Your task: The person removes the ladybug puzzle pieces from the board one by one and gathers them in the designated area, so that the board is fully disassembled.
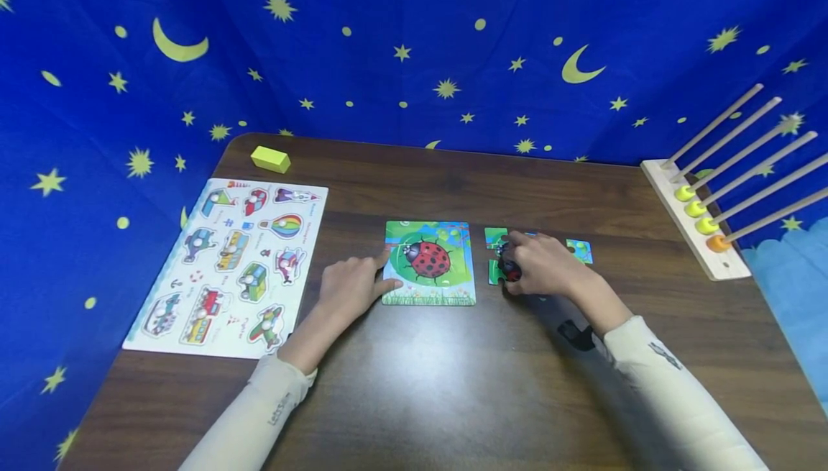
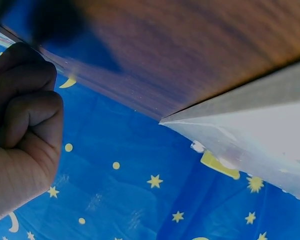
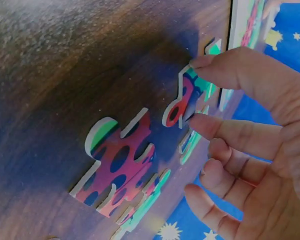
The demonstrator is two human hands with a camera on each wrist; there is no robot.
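Observation:
A square ladybug picture board lies in the middle of the table. My left hand holds its left edge with thumb and index finger; in the left wrist view, this hand's other fingers are curled in. Right of the board, my right hand bends over ladybug jigsaw pieces and covers several of them. The right wrist view shows thumb and index finger pinching a red and green jigsaw piece by opposite edges. Joined or closely laid red, black-spotted pieces lie beside it on the table.
A white vehicle peg puzzle board lies at the left, with a yellow block behind it. At the right edge stands a wooden rack with upright pegs and several beads. A blue star-patterned cloth hangs behind the table.

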